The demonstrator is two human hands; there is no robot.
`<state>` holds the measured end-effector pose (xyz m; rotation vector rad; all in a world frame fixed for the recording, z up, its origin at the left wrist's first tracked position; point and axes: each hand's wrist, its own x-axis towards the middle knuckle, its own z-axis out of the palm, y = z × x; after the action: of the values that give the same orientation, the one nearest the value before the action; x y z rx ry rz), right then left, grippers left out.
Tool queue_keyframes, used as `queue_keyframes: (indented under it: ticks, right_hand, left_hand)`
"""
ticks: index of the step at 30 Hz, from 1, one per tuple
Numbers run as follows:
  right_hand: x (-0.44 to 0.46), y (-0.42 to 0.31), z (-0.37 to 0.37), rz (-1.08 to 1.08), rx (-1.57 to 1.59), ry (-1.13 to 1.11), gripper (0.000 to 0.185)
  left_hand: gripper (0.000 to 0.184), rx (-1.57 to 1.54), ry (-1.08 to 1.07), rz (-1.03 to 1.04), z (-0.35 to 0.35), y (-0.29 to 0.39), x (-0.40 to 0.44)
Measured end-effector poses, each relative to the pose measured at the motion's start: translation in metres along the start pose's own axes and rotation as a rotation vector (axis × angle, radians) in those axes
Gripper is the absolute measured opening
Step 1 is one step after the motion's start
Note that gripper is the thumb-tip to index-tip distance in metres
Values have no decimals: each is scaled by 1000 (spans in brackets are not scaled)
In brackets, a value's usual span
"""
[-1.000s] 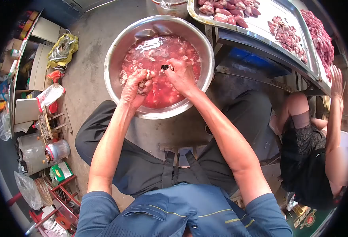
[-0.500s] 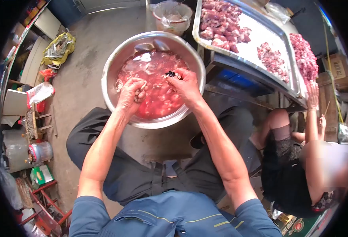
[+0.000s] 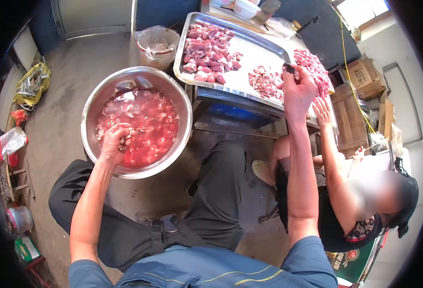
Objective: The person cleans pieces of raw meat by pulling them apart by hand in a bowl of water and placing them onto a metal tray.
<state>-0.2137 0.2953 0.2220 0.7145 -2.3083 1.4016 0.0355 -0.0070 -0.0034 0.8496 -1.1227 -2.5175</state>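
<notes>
Pale meat pieces (image 3: 126,139) are held in my left hand (image 3: 113,143), its fingers curled round them over the metal basin (image 3: 185,103). Reddish water with floating pieces (image 3: 149,120) fills much of the basin. My right hand (image 3: 299,89) is raised over the right end of the metal tray (image 3: 250,36), pinching a small dark object (image 3: 289,68) whose kind I cannot make out. Below and left of that hand, small pink meat pieces (image 3: 265,82) lie on the tray. Larger dark-red pieces (image 3: 206,50) cover its left part.
A co-worker (image 3: 331,192) sits at the right, one hand near a pink meat pile (image 3: 312,67) beside the tray. A lined bucket (image 3: 157,48) stands behind the basin. Cardboard boxes (image 3: 362,79) are at the right, a yellow bag (image 3: 33,84) at the left.
My right hand has moved from over the basin up and right to the tray, still pinching the dark object. My left hand stays over the basin. The view has turned right.
</notes>
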Motion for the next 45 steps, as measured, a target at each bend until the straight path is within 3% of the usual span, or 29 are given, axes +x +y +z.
queue_keyframes:
  ticks: [1,4,5,8,15,19,23,27,30,33,35,37,39,42,43,45]
  right_hand:
    - [13,24,-11,-22,-265,-64,25]
    - [29,103,-34,-405,-992,-177,41]
    - [33,99,-42,-410,-994,-176,41]
    - [47,79,-54,-61,-939,-220,30]
    - [34,56,-24,-186,-761,-201,20]
    - [-20,1,25,-101,-279,-201,15]
    - [-82,-20,102,-408,-24,-465,10]
    - [-141,15,194,-427,15,-835,10]
    - [-166,31,236,-355,-118,-936,28]
    - [-175,28,257,-352,-237,-1025,30]
    - [-185,48,274,-348,-197,-1033,26]
    - [-189,59,284,-389,-451,-1271,22]
    - [-193,61,281,-408,-417,-1245,15]
    - [-186,50,274,-96,-104,-1133,20]
    - [-184,49,272,-95,-104,-1135,20]
    - [-174,42,264,203,183,-1056,27]
  left_hand:
    - [17,28,-13,-8,2,0,0]
    - [16,51,-7,-13,6,-3,0]
    - [16,68,-2,-11,5,-3,1]
    - [15,79,-19,-30,3,-4,2]
    - [8,192,-31,-34,3,-8,2]
    - [7,170,-13,-6,5,-4,-1]
    - [6,80,-11,19,-8,-8,8]
    - [3,-16,7,45,-10,-1,5]
    - [6,-59,33,27,-14,5,3]
    - [12,-70,60,13,-11,6,1]
    - [15,-73,53,-7,-12,7,2]
    - [17,-60,42,13,-12,5,3]
    - [16,-51,57,15,-13,3,4]
    - [10,22,131,22,-16,-3,7]
    - [10,113,156,52,-16,-6,8]
    - [13,207,176,80,-16,-8,7]
